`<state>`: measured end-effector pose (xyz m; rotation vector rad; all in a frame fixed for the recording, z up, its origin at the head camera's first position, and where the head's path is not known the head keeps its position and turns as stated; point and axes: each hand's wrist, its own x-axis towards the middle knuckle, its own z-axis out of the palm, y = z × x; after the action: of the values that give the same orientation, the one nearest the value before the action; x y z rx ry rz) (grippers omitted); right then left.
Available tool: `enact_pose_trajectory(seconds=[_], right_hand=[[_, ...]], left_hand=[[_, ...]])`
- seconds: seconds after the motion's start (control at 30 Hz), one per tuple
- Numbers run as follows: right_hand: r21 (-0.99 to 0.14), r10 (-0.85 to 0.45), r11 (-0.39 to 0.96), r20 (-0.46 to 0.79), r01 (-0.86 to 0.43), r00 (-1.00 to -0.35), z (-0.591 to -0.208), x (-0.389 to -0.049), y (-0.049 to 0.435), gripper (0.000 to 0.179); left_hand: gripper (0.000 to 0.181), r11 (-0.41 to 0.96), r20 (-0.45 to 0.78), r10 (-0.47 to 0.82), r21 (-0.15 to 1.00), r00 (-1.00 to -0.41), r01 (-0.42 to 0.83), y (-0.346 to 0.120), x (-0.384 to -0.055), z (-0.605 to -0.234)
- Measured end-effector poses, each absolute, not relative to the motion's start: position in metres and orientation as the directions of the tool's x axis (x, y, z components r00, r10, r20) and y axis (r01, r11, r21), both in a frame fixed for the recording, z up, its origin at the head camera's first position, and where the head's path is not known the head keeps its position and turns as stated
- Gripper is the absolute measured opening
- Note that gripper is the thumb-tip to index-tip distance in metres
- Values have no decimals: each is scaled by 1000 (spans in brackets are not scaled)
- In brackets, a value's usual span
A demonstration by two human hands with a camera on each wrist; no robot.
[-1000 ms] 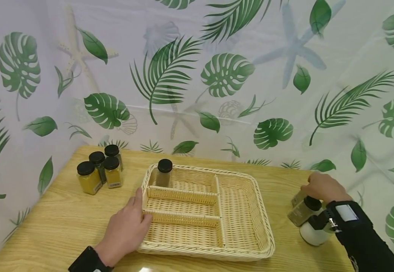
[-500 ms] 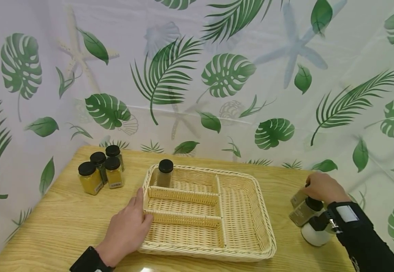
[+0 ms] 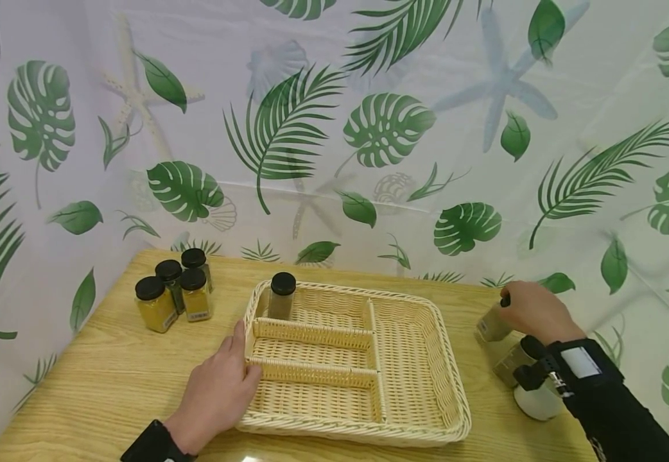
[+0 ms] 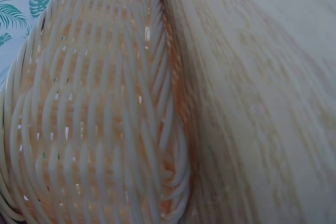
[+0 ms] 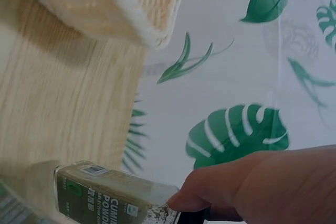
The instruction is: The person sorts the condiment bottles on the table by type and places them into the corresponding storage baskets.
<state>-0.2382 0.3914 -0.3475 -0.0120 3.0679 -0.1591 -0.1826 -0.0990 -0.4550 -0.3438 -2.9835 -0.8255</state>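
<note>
My left hand (image 3: 219,385) grips the left rim of a wicker basket (image 3: 409,359), thumb over the inside edge. The left wrist view shows the basket's woven outer wall (image 4: 89,108). At the far right, my right hand (image 3: 537,311) pinches a spice jar (image 3: 490,324) by its dark cap. In the right wrist view this jar (image 5: 110,198) is tilted and its label reads cumin powder; my right thumb (image 5: 194,192) is at its cap end. Another black-capped jar (image 3: 509,364) stands just below that hand. Upright in the basket's back-left compartment is a brownish jar (image 3: 280,305).
Several black-capped jars, including a yellow one (image 3: 155,311) and a dark green one (image 3: 174,292), stand together at the table's back left. A white round object (image 3: 537,403) sits beneath my right wrist. A leaf-printed curtain (image 3: 323,128) hangs behind the wooden table (image 3: 97,378).
My right hand has moved slightly left and up with the cumin jar, which now stands apart from the other jar at the right. My left hand stays on the basket.
</note>
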Motion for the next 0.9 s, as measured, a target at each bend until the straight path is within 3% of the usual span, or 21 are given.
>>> enact_pose_trajectory(seconds=[0.2, 0.43, 0.9], right_hand=[[-77, -70, 995, 2, -70, -998, -336, -239, 365, 35], [-60, -151, 986, 45, -153, -988, -322, -236, 340, 19], [-104, -271, 953, 137, -286, -953, -305, -233, 286, 25]], left_hand=[[73, 835, 89, 205, 504, -975, 222, -99, -182, -455], [73, 841, 87, 200, 496, -976, 216, -99, -181, -456], [73, 845, 98, 198, 488, -975, 220, -99, -182, -455]])
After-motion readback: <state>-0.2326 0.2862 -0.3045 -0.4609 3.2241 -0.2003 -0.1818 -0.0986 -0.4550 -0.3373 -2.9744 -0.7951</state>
